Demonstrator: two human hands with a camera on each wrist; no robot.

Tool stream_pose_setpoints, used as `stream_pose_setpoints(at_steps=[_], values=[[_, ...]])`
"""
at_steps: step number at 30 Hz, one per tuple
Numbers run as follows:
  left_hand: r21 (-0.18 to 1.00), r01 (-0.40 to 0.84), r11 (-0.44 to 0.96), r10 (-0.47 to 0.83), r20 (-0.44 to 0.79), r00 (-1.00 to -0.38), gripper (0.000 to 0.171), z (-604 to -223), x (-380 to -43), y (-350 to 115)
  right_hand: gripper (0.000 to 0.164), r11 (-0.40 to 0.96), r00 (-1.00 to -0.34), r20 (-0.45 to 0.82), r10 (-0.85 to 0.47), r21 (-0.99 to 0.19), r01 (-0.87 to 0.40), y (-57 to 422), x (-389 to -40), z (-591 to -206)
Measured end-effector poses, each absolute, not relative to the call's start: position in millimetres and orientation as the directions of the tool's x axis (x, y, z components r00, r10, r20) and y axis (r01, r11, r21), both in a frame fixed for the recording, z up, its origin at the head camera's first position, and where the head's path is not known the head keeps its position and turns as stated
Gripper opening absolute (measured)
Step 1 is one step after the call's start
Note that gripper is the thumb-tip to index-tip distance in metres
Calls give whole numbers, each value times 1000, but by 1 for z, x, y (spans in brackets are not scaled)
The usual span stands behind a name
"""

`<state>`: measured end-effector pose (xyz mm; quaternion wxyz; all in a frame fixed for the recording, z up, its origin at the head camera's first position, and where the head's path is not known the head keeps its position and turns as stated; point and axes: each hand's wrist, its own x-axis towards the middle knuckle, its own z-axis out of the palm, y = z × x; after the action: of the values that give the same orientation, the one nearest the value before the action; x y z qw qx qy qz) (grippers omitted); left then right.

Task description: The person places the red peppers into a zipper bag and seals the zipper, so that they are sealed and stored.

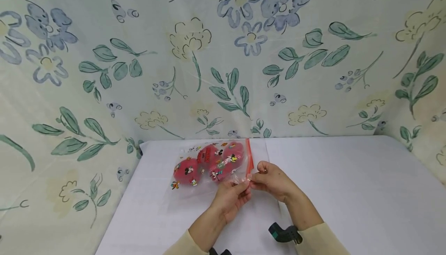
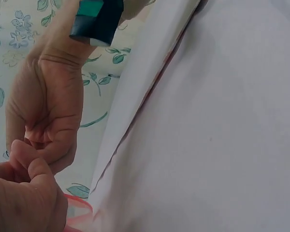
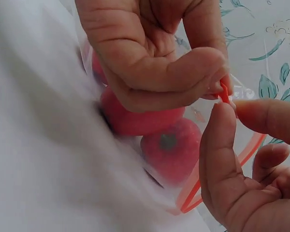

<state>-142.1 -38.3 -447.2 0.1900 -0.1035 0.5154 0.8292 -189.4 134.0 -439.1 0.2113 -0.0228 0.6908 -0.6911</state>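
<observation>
A clear zip bag (image 1: 188,193) printed with small cartoon figures lies on the white table. Inside it are several rounded red items (image 3: 169,150), one with a dark green spot; their kind is unclear through the plastic. Along the bag's right edge runs a red zip strip (image 1: 249,152). My left hand (image 1: 230,200) pinches the near end of the strip between thumb and fingers. Right beside it, my right hand (image 1: 273,180) pinches the same corner, fingertips almost touching the left ones. In the right wrist view the strip (image 3: 225,92) shows between both hands' fingertips.
A white cloth covers the table (image 1: 348,193), which stretches to the right of the hands. Behind it hangs a floral curtain (image 1: 223,61). A dark wrist device (image 1: 285,233) sits at the right wrist.
</observation>
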Motion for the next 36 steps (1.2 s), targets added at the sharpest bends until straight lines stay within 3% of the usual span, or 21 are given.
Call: stream_pose_setpoints(at_steps=[6, 16, 23, 29, 36], values=[[791, -460, -403, 237, -396, -887, 8, -450, -128, -37, 32, 21, -913, -278, -300, -958, 285, 136, -190, -440], [745, -489, -455, 280, -401, -872, 7, -452, -123, -38, 28, 105, -889, -323, -324, -946, 306, 134, -181, -440], [751, -468, -466, 233, -406, -884, 9, -454, -121, -33, 26, -2, -894, -303, -331, -947, 321, 133, -174, -442], [766, -479, -430, 248, -410, -878, 10, -457, -119, -29, 28, -41, -927, -330, -178, -939, 342, 135, -178, -445], [745, -545, -384, 278, -469, -838, 8, -464, -112, -24, 30, 49, -934, -357, -5, -933, 356, 139, -201, -453]])
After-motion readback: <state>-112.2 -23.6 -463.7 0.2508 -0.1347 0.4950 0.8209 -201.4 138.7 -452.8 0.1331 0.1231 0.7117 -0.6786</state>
